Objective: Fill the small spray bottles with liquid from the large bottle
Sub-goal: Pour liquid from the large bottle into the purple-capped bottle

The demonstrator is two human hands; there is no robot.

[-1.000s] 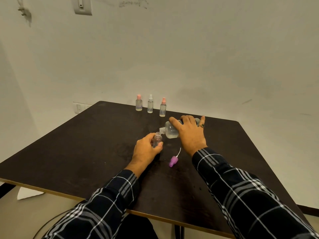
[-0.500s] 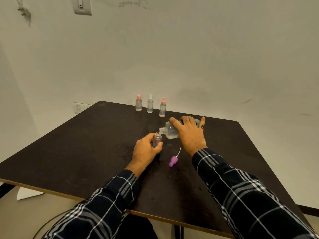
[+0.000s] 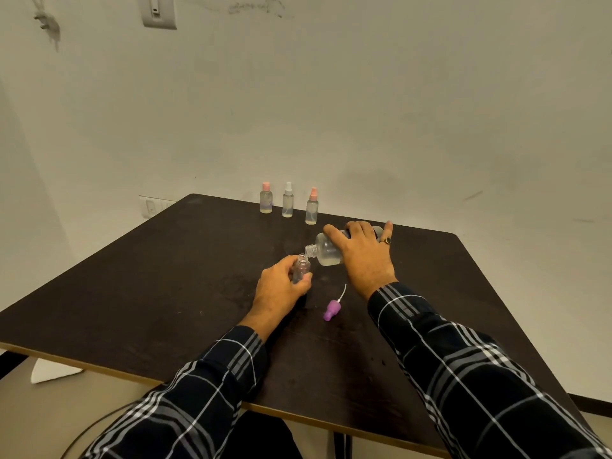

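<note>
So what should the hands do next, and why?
Probably tip the large bottle a little further with the right hand: its mouth is at the open small bottle the left hand holds, and the purple spray cap lies off on the table.

Dark plaid sleeves (image 3: 205, 402) with white lines; gold ring (image 3: 385, 240) on right hand (image 3: 364, 260).

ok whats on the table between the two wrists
In the head view, the purple spray cap lies on the table between the wrists of the left hand and the right hand, touching neither.
</note>
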